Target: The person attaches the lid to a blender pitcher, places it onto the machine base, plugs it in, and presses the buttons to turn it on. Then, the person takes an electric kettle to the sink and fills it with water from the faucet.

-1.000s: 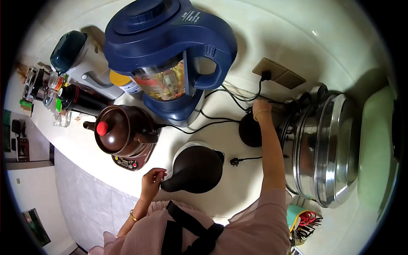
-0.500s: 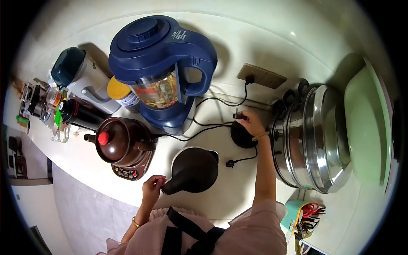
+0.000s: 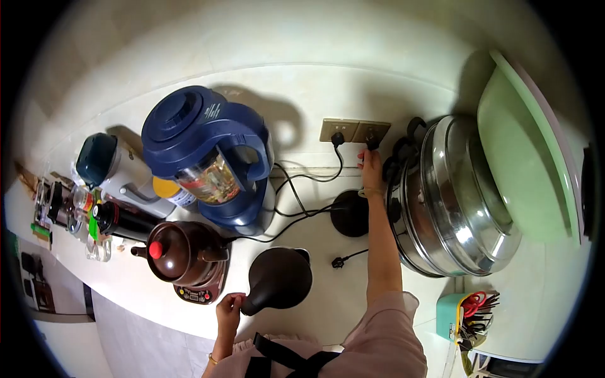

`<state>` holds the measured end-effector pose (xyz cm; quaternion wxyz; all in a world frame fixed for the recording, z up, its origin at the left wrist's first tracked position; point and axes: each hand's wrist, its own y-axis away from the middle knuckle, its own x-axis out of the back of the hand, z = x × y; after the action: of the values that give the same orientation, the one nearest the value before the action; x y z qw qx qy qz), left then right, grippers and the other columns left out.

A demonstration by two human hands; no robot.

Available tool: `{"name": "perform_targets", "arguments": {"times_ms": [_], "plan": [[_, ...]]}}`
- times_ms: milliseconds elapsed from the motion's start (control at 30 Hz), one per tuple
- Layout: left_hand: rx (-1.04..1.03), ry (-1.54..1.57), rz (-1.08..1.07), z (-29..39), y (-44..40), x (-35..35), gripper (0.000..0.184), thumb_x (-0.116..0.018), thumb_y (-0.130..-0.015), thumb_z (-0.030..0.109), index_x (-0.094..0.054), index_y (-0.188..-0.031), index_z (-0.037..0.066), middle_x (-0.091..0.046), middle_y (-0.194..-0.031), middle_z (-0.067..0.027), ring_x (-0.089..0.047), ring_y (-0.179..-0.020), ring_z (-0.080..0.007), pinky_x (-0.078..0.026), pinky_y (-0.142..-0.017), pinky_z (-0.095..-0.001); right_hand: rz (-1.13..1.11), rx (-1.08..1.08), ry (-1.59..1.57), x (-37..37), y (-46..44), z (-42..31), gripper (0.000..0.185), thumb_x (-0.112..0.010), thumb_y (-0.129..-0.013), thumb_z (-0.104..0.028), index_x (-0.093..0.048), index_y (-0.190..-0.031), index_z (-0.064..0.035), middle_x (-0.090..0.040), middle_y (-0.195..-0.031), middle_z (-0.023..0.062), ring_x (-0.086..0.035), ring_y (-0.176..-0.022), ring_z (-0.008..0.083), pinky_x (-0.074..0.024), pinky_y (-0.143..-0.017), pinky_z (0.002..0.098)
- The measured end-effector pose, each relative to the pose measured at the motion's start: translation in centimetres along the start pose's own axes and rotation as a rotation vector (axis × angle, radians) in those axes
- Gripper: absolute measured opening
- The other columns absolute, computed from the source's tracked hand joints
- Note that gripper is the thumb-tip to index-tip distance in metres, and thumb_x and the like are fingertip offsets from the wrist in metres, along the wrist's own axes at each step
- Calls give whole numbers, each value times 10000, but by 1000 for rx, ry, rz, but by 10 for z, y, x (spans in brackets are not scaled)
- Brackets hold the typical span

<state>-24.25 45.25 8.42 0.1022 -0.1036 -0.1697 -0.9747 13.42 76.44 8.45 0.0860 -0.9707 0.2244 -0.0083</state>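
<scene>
My right hand is raised to the wall, its fingers closed on a black plug at the right half of the wall socket. Whether the prongs are fully in is hidden. Low at the left, my left hand has its fingers pinched together beside the narrow end of a dark kettle; what they hold, if anything, I cannot make out. A round black kettle base lies beneath my right forearm. Another black plug rests loose on the counter. In the socket's left half sits a plug with its cord.
A blue blender stands behind a brown pot on its heating base. Stacked steel steamers and a green basin lean at the right. Black cords cross the counter. A teal holder is at lower right.
My right hand has moved from above the black base up to the wall socket, carrying the plug. My left hand stays by the kettle. The view has tilted upward.
</scene>
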Motion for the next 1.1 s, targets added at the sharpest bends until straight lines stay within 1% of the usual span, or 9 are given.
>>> {"name": "perform_targets", "arguments": {"times_ms": [67,133,233,467,533,867,967,1033,1100], "plan": [[20,-43,-3,7,0,0,121,-488,-832,47,-581,-854,-27,-590,-749,-49,-535,-687,-88,-422,-640,-204,44,28,108,-3,-7,11,189,-444,-871,-209,-467,-836,-25,-555,-748,66,-532,-716,170,-411,-656,269],[19,-5,3,6,-1,-2,118,-489,-830,43,-581,-853,-27,-591,-757,-51,-535,-695,-88,-421,-647,-204,36,199,293,-4,-11,19,182,-409,-879,-188,-431,-871,-7,-534,-716,98,-519,-672,251,-411,-642,331],[19,31,16,7,0,-3,113,-489,-827,34,-581,-851,-27,-592,-768,-54,-537,-705,-91,-421,-657,-205,64,226,243,-8,-12,26,155,-393,-873,-154,-404,-881,0,-519,-699,120,-507,-658,307,-401,-635,380],[8,33,2,5,0,-2,112,-485,-821,24,-579,-855,-27,-598,-777,-64,-551,-715,-103,-428,-665,-212,137,294,683,-6,-11,26,173,-417,-856,-121,-392,-903,43,-541,-716,166,-529,-696,337,-410,-626,402],[15,29,6,2,0,-1,112,-486,-821,25,-579,-855,-28,-598,-775,-64,-552,-712,-104,-430,-662,-213,162,167,668,-5,-8,20,199,-423,-855,-130,-392,-907,60,-547,-728,191,-538,-703,348,-424,-612,405],[-10,-1,-23,8,-2,-2,116,-489,-824,34,-578,-860,-30,-599,-758,-63,-551,-694,-99,-431,-644,-208,152,168,847,-14,-5,-2,289,-379,-865,-122,-341,-1035,109,-543,-741,236,-546,-707,368,-447,-614,412],[29,65,-38,5,-3,-1,118,-484,-826,32,-576,-864,-31,-600,-754,-61,-552,-684,-101,-432,-643,-207,127,65,896,-21,-5,-17,351,-404,-849,-118,-310,-1078,131,-551,-813,265,-558,-752,375,-464,-628,403],[28,4,-44,15,-3,-2,120,-480,-827,31,-575,-866,-32,-599,-757,-61,-552,-689,-102,-432,-645,-207,139,-219,897,-30,-4,-32,390,-443,-795,-133,-312,-1057,125,-570,-838,258,-550,-816,388,-435,-691,443],[28,-56,-56,18,-4,-3,122,-477,-828,29,-574,-869,-32,-599,-760,-61,-553,-694,-103,-432,-647,-206,136,-260,942,-33,-6,-39,397,-443,-802,-121,-300,-1077,127,-550,-898,277,-557,-841,371,-455,-707,424]]}}
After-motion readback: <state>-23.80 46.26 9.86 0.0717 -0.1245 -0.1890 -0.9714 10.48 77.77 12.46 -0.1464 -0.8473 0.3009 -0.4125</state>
